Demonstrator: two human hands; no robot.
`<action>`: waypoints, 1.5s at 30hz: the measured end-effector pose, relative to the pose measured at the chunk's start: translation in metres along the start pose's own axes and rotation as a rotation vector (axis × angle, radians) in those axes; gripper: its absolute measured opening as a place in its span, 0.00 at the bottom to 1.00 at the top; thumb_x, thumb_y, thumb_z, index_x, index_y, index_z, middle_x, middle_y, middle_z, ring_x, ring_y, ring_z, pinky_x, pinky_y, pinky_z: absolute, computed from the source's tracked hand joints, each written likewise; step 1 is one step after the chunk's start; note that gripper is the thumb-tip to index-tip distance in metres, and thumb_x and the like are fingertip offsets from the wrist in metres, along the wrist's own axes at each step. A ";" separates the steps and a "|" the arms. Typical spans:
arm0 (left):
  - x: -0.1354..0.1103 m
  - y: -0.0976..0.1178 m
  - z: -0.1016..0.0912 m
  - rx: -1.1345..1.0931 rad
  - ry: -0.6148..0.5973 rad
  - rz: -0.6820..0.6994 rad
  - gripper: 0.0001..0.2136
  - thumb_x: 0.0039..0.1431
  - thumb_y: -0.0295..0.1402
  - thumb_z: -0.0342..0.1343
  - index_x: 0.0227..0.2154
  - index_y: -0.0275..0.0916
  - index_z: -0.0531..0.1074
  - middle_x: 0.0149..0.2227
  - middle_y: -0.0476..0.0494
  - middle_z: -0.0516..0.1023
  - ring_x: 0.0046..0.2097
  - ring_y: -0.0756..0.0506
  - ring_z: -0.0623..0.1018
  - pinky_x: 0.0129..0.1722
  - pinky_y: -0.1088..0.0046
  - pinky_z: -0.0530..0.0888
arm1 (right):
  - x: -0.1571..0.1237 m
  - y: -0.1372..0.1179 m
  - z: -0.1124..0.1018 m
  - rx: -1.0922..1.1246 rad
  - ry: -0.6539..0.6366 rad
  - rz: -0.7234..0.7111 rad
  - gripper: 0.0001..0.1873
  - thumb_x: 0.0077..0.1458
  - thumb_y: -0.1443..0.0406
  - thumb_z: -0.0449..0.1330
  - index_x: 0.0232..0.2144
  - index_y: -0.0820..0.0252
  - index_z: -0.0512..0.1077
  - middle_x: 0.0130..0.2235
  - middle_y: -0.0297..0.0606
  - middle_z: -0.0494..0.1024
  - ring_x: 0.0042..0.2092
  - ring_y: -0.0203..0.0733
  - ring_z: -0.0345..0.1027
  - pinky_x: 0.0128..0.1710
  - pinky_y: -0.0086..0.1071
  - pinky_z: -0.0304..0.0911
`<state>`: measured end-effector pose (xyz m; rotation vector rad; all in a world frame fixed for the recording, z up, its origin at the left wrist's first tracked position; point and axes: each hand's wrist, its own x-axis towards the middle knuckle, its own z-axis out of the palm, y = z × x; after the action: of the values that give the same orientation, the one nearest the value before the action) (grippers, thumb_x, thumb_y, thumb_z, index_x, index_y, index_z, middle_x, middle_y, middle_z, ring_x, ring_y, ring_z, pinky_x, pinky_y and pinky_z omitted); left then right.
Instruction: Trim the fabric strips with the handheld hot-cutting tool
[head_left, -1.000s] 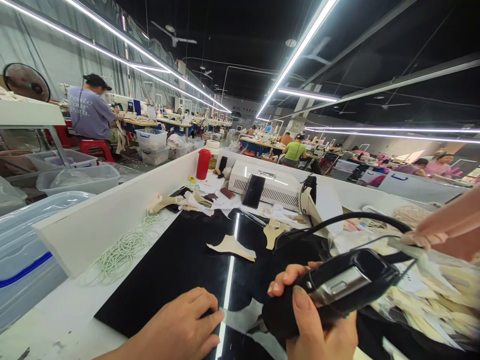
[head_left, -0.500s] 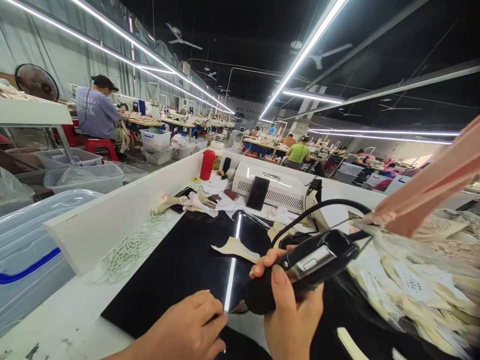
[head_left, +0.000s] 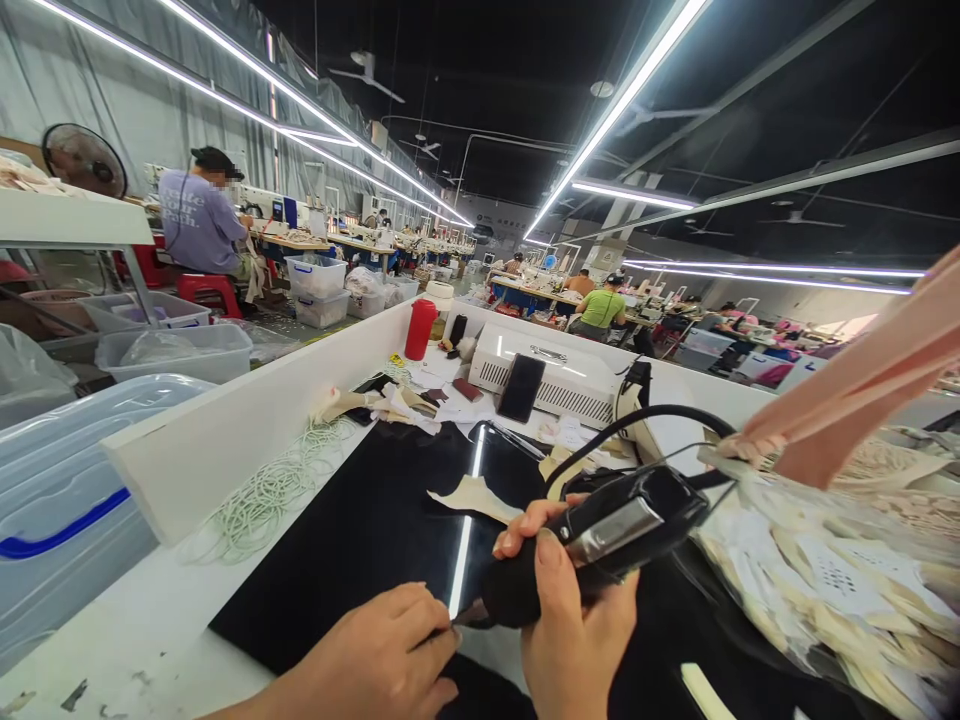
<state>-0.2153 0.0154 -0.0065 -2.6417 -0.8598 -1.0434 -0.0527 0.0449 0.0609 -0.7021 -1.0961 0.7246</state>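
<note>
your right hand (head_left: 577,640) has its fingers clamped around a black handheld cutting tool (head_left: 592,545) with a silver plate on its side, thumb laid along the top of the body. the tool's metal tip points down and left, toward the black mat (head_left: 360,530), and its black cord (head_left: 652,425) loops up behind it toward the white machine (head_left: 559,380) at the far side of the mat.

your left hand (head_left: 367,665) rests on the near edge of the black mat with its fingers curled together, pressing something down right at the tool's tip; the piece under those fingers is too hidden to name.

as for progress, one cream cut piece (head_left: 476,497) lies on the mat just beyond the tool, and a clear bag of cream lace pieces (head_left: 825,590) sits to the right of the tool, so a good many pieces look finished. the work at the tip seems to be only beginning, since no cut line shows there.

a coil of white cord (head_left: 262,495) lies left of the mat.
</note>
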 end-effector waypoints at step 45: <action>0.060 -0.010 -0.023 -0.508 -0.484 -0.050 0.11 0.63 0.25 0.65 0.46 0.42 0.73 0.48 0.48 0.80 0.53 0.45 0.78 0.63 0.62 0.68 | -0.018 -0.042 -0.046 0.037 0.192 0.108 0.18 0.57 0.56 0.70 0.46 0.47 0.69 0.33 0.28 0.74 0.29 0.36 0.70 0.32 0.35 0.69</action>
<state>-0.1986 0.0421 0.0507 -3.4077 -0.8275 -0.7059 -0.0074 -0.0007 0.0713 -0.7874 -0.8730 0.7512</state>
